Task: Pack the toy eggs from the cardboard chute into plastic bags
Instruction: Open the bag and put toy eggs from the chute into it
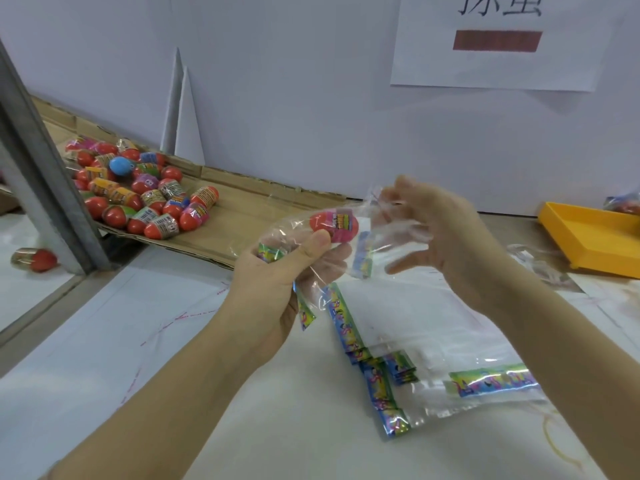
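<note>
My left hand (277, 271) grips a clear plastic bag (377, 244) with a colourful printed strip, and its thumb presses a red and pink toy egg (334, 224) inside the bag. My right hand (440, 233) pinches the bag's far edge and holds it up above the table. Several red toy eggs (145, 192) with printed wraps and one blue egg (120, 165) lie heaped on the cardboard chute (242, 206) to the left.
A pile of flat plastic bags (426, 362) with printed strips lies on the white table below my hands. A yellow tray (588, 237) stands at the right. A grey metal post (45, 174) stands at the left, with one stray egg (34, 259) beyond it.
</note>
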The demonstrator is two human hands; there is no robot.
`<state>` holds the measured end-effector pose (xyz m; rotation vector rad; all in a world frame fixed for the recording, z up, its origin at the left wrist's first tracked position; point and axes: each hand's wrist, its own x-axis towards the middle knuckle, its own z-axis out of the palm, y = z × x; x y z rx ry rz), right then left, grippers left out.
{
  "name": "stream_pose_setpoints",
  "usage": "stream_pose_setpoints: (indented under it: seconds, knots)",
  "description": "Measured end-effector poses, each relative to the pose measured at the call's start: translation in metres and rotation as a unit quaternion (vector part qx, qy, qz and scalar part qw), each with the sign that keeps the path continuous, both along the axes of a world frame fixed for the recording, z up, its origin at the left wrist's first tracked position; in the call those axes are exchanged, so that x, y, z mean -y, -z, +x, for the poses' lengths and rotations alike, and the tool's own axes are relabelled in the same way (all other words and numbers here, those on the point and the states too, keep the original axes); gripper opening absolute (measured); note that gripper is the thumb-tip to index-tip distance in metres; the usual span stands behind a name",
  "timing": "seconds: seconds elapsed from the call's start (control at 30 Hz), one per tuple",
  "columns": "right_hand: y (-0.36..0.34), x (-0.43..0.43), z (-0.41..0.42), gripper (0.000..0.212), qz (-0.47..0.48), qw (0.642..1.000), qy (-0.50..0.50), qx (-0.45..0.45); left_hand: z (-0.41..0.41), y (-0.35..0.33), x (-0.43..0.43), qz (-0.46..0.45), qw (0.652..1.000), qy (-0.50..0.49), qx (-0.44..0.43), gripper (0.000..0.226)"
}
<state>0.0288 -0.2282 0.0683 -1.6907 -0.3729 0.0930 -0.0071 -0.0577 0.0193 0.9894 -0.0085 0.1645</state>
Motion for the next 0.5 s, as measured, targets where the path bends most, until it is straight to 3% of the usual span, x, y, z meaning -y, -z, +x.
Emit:
stream_pose_setpoints:
  seconds: [0.07, 0.1, 0.17, 0.2, 0.3, 0.37, 0.5]
  knots:
    - [-0.003, 0.004, 0.002, 0.009, 0.081, 0.996, 0.033, 0.011, 0.000, -0.001, -0.001, -0.009, 1.000, 0.003, -0.007, 0.010]
    - [-0.004, 0.008, 0.004, 0.009, 0.068, 0.996, 0.041, 0.037, 0.000, -0.002, -0.001, -0.012, 1.000, 0.007, -0.010, 0.012]
    - [-0.008, 0.017, 0.004, 0.027, -0.040, 0.995, 0.027, 0.092, -0.001, -0.003, -0.001, -0.017, 1.000, 0.021, -0.011, 0.016]
    - [-0.010, 0.020, 0.004, 0.027, -0.106, 0.988, 0.008, 0.108, -0.001, -0.003, 0.000, -0.020, 0.999, 0.027, -0.009, 0.017]
    - [-0.013, 0.021, -0.002, 0.004, -0.179, 0.976, -0.062, 0.110, -0.002, -0.002, 0.000, -0.018, 0.999, 0.046, 0.000, 0.020]
    - [-0.014, 0.018, -0.004, 0.029, -0.180, 0.975, -0.062, 0.116, -0.002, -0.001, 0.001, -0.002, 0.999, 0.048, 0.002, 0.026]
    - [-0.009, 0.009, -0.004, 0.033, -0.160, 0.976, -0.064, 0.131, 0.000, 0.000, 0.001, 0.018, 1.000, 0.009, 0.010, 0.026]
